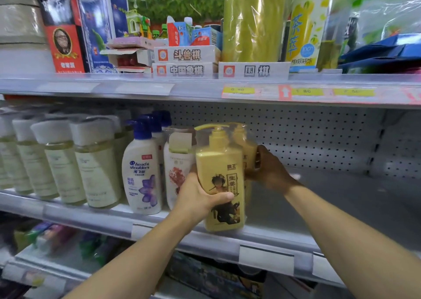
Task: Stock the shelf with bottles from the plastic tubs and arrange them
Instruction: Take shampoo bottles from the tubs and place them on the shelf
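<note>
A yellow pump bottle (219, 173) stands at the front edge of the middle shelf (284, 237). My left hand (200, 196) grips its lower left side, thumb across the label. Right behind it stands a second yellow pump bottle (247, 148) in clear wrap, and my right hand (271, 168) holds it from the right. To the left stand a white bottle with a red flower print (177, 168), white Head & Shoulders bottles with blue pumps (141, 173) and several pale bottles with white caps (98, 162). No plastic tub is in view.
The shelf floor to the right of the yellow bottles is bare, backed by a perforated panel (319, 134). The upper shelf (205, 86) carries board-game boxes, a large yellow wrapped bottle and a tea bottle. A lower shelf (57, 253) holds small colourful items.
</note>
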Action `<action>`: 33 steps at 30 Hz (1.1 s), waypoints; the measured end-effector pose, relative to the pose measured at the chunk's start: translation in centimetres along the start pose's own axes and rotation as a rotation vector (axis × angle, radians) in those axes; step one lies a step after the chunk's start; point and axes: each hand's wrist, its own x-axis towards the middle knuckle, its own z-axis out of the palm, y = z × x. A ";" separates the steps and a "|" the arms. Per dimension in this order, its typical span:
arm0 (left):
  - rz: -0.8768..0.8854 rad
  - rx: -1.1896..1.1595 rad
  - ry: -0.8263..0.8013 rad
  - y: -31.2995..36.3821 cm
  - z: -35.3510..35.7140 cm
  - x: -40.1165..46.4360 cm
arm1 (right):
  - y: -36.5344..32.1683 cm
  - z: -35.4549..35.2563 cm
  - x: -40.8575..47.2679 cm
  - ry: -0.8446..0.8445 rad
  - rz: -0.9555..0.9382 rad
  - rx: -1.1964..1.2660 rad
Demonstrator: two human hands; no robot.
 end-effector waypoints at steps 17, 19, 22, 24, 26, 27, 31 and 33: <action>-0.048 0.076 -0.074 -0.4 2.1 1.6 | 4.7 -2.7 -3.6 -0.143 0.216 0.020; -0.034 0.143 -0.071 -0.5 2.2 1.4 | 4.6 -2.5 -3.8 -0.139 0.214 0.021; 0.001 0.448 0.035 -0.8 2.4 0.6 | 4.3 -2.3 -4.2 -0.131 0.205 0.021; 0.008 0.673 0.107 -1.2 2.6 -0.2 | 4.1 -2.0 -4.6 -0.125 0.206 0.013; 0.017 0.776 0.151 -1.4 2.8 -0.6 | 4.0 -1.8 -5.2 -0.118 0.202 -0.012; 0.020 0.792 0.159 -1.3 2.8 -0.7 | 4.0 -1.7 -5.4 -0.116 0.197 -0.029; 0.021 0.768 0.159 -0.4 3.1 -0.7 | 3.6 -1.5 -6.7 -0.108 0.176 -0.092; 0.022 0.766 0.170 -0.4 3.3 -1.1 | 3.2 -1.4 -7.4 -0.097 0.162 -0.147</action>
